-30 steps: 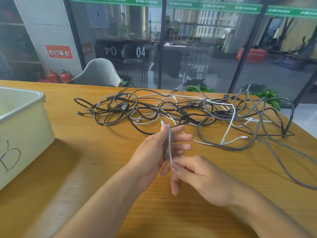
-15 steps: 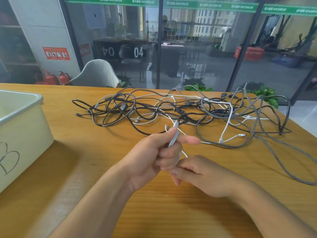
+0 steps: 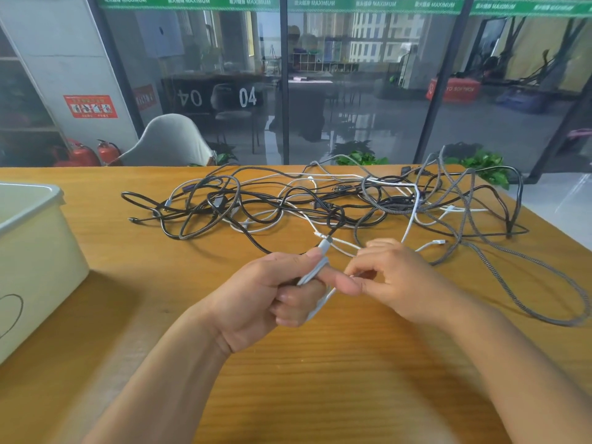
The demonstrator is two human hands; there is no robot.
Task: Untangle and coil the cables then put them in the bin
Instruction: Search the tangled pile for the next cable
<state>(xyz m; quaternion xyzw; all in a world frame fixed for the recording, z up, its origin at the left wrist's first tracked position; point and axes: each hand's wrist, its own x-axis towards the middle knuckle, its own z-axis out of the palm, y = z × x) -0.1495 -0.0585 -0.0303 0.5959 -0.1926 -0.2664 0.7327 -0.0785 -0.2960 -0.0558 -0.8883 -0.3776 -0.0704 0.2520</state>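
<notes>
With the left hand (image 3: 272, 296) gripping the thin white cable (image 3: 315, 272) and the right hand (image 3: 394, 280) pinching it, coiling is barely started; the tangled black, grey and white cable pile (image 3: 320, 203) lies at 12 o'clock, unsorted, on the wooden desk (image 3: 320, 379), and nothing shows inside the cream plastic bin (image 3: 35, 251) at 9 o'clock.

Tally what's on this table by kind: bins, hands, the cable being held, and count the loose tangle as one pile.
Bin: 1
Hands: 2, left hand and right hand
White cable held in both hands: 1
Cable tangle: 1
Total: 5
</notes>
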